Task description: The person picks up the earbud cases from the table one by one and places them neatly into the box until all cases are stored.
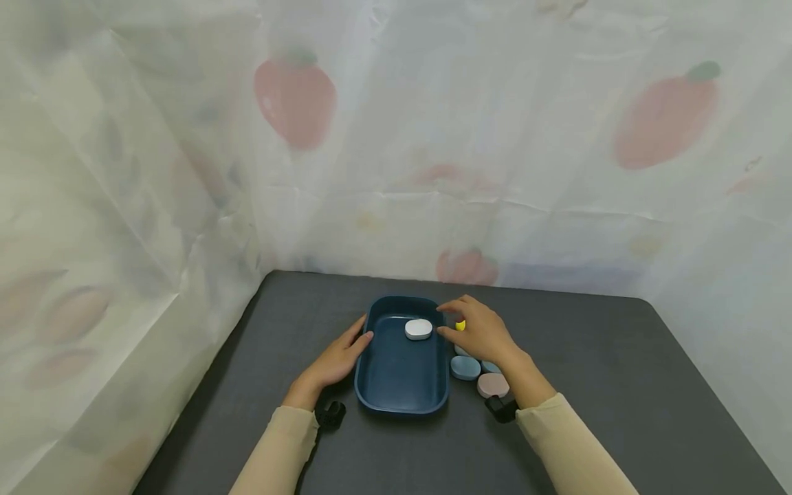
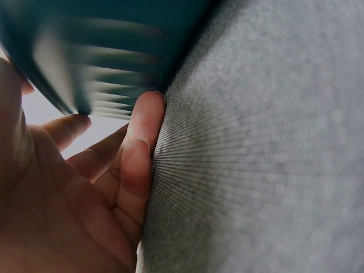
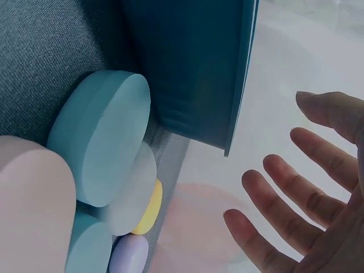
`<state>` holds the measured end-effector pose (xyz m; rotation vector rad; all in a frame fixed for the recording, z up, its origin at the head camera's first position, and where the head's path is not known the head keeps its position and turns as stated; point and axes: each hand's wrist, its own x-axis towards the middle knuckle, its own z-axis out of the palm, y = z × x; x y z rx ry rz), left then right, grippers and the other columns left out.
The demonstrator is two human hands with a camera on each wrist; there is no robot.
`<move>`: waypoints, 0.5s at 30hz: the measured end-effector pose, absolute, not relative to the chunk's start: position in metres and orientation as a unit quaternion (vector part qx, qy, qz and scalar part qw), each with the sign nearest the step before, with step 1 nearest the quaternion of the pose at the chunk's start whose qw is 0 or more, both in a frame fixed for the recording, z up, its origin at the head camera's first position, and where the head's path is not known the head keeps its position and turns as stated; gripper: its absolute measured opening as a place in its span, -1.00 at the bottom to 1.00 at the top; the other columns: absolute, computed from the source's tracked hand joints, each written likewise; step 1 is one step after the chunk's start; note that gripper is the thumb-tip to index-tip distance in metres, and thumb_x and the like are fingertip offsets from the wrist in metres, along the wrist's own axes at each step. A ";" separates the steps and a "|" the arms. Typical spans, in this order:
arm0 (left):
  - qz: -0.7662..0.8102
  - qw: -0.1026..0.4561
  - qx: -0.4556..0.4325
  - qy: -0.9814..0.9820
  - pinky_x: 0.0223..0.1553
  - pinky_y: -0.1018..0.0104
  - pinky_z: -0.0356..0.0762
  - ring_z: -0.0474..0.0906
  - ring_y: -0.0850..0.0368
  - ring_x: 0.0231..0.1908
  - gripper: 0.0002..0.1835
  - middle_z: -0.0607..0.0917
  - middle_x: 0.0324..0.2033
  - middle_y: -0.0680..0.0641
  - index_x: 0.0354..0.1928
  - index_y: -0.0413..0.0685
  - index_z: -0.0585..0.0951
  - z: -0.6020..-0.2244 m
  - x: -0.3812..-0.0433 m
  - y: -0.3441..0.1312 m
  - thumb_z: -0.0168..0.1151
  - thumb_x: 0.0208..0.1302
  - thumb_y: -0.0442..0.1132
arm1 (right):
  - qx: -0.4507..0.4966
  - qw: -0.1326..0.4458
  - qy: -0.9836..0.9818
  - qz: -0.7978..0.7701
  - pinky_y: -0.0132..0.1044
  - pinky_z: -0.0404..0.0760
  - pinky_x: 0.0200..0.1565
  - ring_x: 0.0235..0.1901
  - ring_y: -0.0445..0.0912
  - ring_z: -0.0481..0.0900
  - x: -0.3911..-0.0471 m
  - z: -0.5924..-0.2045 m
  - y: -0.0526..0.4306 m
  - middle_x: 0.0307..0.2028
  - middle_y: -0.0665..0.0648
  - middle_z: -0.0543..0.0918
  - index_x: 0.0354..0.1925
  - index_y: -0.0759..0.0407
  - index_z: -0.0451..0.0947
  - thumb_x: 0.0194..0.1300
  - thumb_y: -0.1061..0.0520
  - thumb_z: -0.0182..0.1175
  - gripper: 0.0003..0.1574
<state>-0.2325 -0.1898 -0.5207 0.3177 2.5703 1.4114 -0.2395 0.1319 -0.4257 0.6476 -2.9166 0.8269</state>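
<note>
A deep navy-blue tray (image 1: 402, 405) with rounded corners stands on the table. One white oval piece with a smooth surface (image 1: 419, 329) lies inside it, toward the back right. My left hand (image 1: 337, 357) holds the tray's left side, thumb at the rim and fingers against the ribbed outer wall (image 2: 108, 62). Over the tray's right rim hovers my right hand (image 1: 485, 333), fingers spread and holding nothing. Below that hand, beside the tray, sit similar smooth rounded pieces: a blue one (image 1: 465, 368), a pink one (image 1: 493, 385), a yellow one (image 1: 460, 325) and a lilac one (image 3: 129, 254).
Dark grey cloth covers the table (image 1: 619, 385). Behind and to the left hangs a pale curtain (image 1: 383, 137) printed with fruit. A second blue piece (image 3: 90, 244) and a whitish one (image 3: 132, 193) stand crowded among the others by the tray's right wall.
</note>
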 end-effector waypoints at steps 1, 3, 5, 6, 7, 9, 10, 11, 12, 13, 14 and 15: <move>0.477 0.095 0.109 0.867 0.57 -0.29 0.00 -0.03 -0.14 0.64 -0.20 0.05 0.66 0.03 0.67 0.38 -0.02 -0.521 -0.233 -0.190 -0.18 0.54 0.43 | 0.209 0.020 -0.940 0.270 0.07 0.68 -0.06 0.04 0.09 0.69 -0.239 -0.426 0.133 0.14 0.13 0.62 0.28 -0.01 0.61 0.38 -0.08 0.40 -0.44; 0.477 0.094 0.111 0.867 0.57 -0.30 0.00 -0.02 -0.16 0.63 -0.21 0.06 0.65 0.02 0.67 0.38 -0.02 -0.520 -0.232 -0.190 -0.18 0.55 0.42 | 0.209 0.021 -0.938 0.274 0.06 0.68 -0.07 0.04 0.09 0.69 -0.238 -0.428 0.136 0.14 0.14 0.62 0.29 0.00 0.61 0.38 -0.08 0.39 -0.44; 0.475 0.094 0.110 0.868 0.56 -0.30 0.00 -0.01 -0.15 0.63 -0.21 0.07 0.65 0.02 0.67 0.38 -0.01 -0.520 -0.232 -0.190 -0.18 0.55 0.42 | 0.207 0.021 -0.937 0.282 0.06 0.68 -0.07 0.04 0.10 0.68 -0.237 -0.428 0.138 0.13 0.14 0.62 0.29 0.00 0.61 0.38 -0.08 0.40 -0.43; 0.474 0.094 0.110 0.868 0.57 -0.29 0.00 -0.01 -0.15 0.63 -0.21 0.07 0.65 0.03 0.67 0.38 -0.01 -0.520 -0.232 -0.190 -0.18 0.55 0.41 | 0.207 0.022 -0.936 0.285 0.06 0.68 -0.07 0.05 0.10 0.68 -0.237 -0.428 0.139 0.13 0.14 0.63 0.29 0.00 0.61 0.38 -0.08 0.39 -0.43; 0.474 0.093 0.110 0.869 0.56 -0.30 0.01 -0.01 -0.16 0.63 -0.21 0.07 0.65 0.02 0.67 0.36 -0.01 -0.520 -0.232 -0.190 -0.18 0.55 0.41 | 0.205 0.023 -0.935 0.289 0.07 0.68 -0.06 0.07 0.10 0.67 -0.236 -0.428 0.140 0.14 0.13 0.62 0.29 0.00 0.61 0.38 -0.08 0.40 -0.43; 0.473 0.092 0.109 0.870 0.56 -0.30 0.01 -0.01 -0.16 0.63 -0.21 0.07 0.65 0.02 0.67 0.36 -0.02 -0.520 -0.232 -0.189 -0.18 0.56 0.40 | 0.203 0.025 -0.933 0.295 0.08 0.67 -0.04 0.09 0.11 0.66 -0.235 -0.428 0.142 0.15 0.13 0.63 0.30 -0.01 0.61 0.38 -0.09 0.39 -0.43; 0.472 0.092 0.107 0.870 0.56 -0.30 0.02 -0.01 -0.15 0.63 -0.21 0.07 0.65 0.03 0.67 0.37 -0.02 -0.520 -0.232 -0.189 -0.19 0.56 0.41 | 0.203 0.027 -0.933 0.297 0.08 0.67 -0.03 0.10 0.11 0.66 -0.235 -0.429 0.143 0.15 0.12 0.63 0.30 -0.02 0.61 0.38 -0.09 0.39 -0.43; 0.473 0.092 0.106 0.870 0.56 -0.29 0.02 -0.01 -0.15 0.63 -0.22 0.06 0.65 0.03 0.67 0.36 -0.01 -0.520 -0.232 -0.189 -0.18 0.56 0.40 | 0.202 0.028 -0.932 0.299 0.08 0.67 -0.02 0.10 0.11 0.65 -0.235 -0.430 0.144 0.16 0.12 0.63 0.30 -0.02 0.61 0.38 -0.09 0.39 -0.43; 0.474 0.091 0.106 0.870 0.56 -0.30 0.02 -0.01 -0.15 0.63 -0.22 0.07 0.65 0.03 0.67 0.36 -0.01 -0.520 -0.232 -0.189 -0.18 0.56 0.40 | 0.202 0.030 -0.931 0.303 0.09 0.66 -0.01 0.11 0.11 0.65 -0.234 -0.430 0.145 0.17 0.13 0.63 0.30 -0.02 0.61 0.38 -0.09 0.39 -0.43; 0.474 0.089 0.108 0.869 0.56 -0.31 0.01 -0.01 -0.16 0.63 -0.22 0.07 0.65 0.01 0.67 0.34 -0.01 -0.520 -0.232 -0.189 -0.18 0.56 0.40 | 0.202 0.032 -0.930 0.306 0.09 0.66 0.00 0.11 0.11 0.64 -0.233 -0.431 0.145 0.17 0.13 0.63 0.29 -0.03 0.62 0.38 -0.08 0.40 -0.43; 0.475 0.090 0.106 0.869 0.56 -0.29 0.02 -0.01 -0.14 0.63 -0.22 0.07 0.65 0.03 0.67 0.36 -0.01 -0.520 -0.232 -0.189 -0.18 0.56 0.40 | 0.203 0.034 -0.929 0.309 0.09 0.66 0.01 0.11 0.11 0.65 -0.233 -0.432 0.147 0.17 0.14 0.63 0.29 -0.04 0.62 0.37 -0.07 0.40 -0.44; 0.475 0.090 0.106 0.869 0.56 -0.29 0.02 -0.01 -0.14 0.63 -0.21 0.07 0.65 0.03 0.67 0.36 -0.01 -0.520 -0.232 -0.189 -0.17 0.55 0.41 | 0.204 0.038 -0.928 0.310 0.09 0.66 0.02 0.10 0.11 0.65 -0.232 -0.432 0.148 0.17 0.13 0.64 0.28 -0.05 0.62 0.37 -0.07 0.41 -0.44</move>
